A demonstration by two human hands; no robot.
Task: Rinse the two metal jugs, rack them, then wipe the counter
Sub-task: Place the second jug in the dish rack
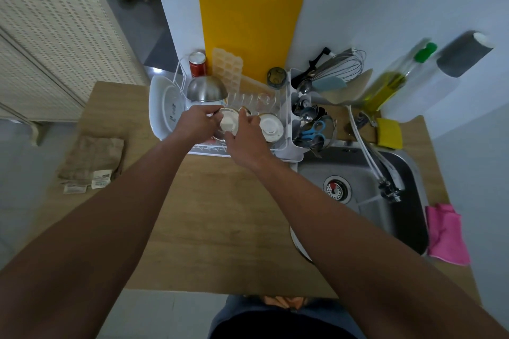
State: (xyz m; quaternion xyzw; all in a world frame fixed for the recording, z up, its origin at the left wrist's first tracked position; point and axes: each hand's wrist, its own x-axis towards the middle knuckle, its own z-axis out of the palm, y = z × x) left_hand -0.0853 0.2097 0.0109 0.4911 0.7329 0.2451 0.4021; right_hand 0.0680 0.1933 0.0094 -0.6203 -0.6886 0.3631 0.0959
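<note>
Both my hands meet over the front of the white dish rack (286, 146). My left hand (194, 125) and my right hand (246, 140) together grip one metal jug (228, 121), which shows a round steel rim and a pale middle; my fingers hide its sides. The second metal jug (271, 126) sits in the rack just to the right, apart from my hands. A pink cloth (446, 234) lies on the wooden counter (220, 215) right of the sink. A folded brown cloth (93, 157) lies at the counter's left edge.
A steel sink (358, 170) with a pull-out faucet (385, 184) is at the right. The rack also holds a steel bowl (206, 89), plates, glasses and a cutlery holder (311, 126). A yellow cutting board (248, 22) leans on the wall; a yellow sponge (388, 132) and bottles stand behind the sink.
</note>
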